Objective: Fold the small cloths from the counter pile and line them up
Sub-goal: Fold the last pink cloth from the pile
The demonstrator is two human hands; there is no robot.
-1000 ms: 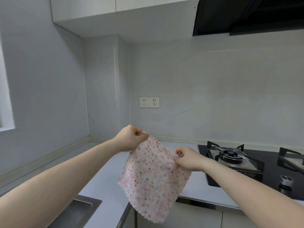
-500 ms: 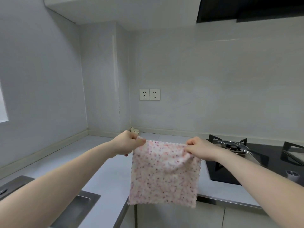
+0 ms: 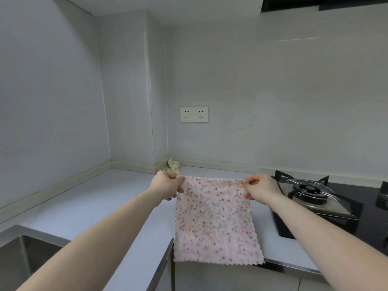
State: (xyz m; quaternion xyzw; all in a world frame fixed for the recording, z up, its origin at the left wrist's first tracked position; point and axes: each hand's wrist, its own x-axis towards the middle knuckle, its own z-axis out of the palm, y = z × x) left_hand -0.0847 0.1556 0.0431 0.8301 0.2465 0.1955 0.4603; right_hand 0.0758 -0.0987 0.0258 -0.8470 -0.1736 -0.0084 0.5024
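A small pink speckled cloth [image 3: 214, 221] with zigzag edges hangs flat and unfolded in the air above the counter's front edge. My left hand [image 3: 168, 186] pinches its top left corner. My right hand [image 3: 261, 189] pinches its top right corner, so the top edge is stretched level between them. Behind my left hand, a cream cloth with dark dots [image 3: 173, 166] lies crumpled in the counter's back corner, partly hidden by that hand.
The pale grey counter [image 3: 100, 198] runs along two walls. A steel sink [image 3: 25, 257] is sunk in at the lower left. A black gas hob with a burner [image 3: 308, 191] lies to the right. Two wall sockets [image 3: 194, 114] sit above the corner.
The cloth went from hanging slanted by one corner to hanging square; my hands moved apart and levelled its top edge. The view tilted down, showing the cream cloth in the corner.
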